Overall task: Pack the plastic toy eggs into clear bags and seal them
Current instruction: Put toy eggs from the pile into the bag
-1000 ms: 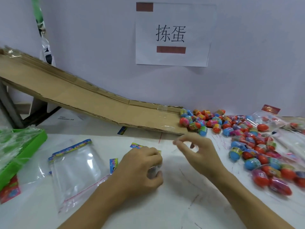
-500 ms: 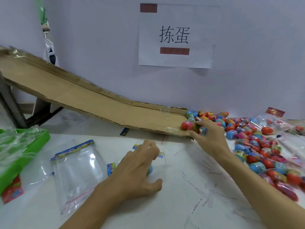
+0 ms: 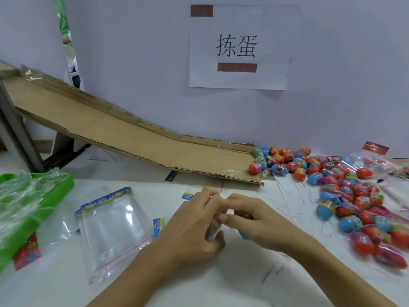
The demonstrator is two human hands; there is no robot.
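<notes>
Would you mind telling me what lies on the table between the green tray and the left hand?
In the head view, an empty clear bag with a colourful header strip lies flat between the green tray and the left hand.

A: Where does the only view sit?

B: On the person's head, looking forward and down, close over the near edge of the white worktop (image 3: 232, 282).

A: How far does it reach?

B: To the far edge, where the pale wall (image 3: 132, 63) stands. Wide-angle, so straight lines bend toward the frame's sides.
</notes>
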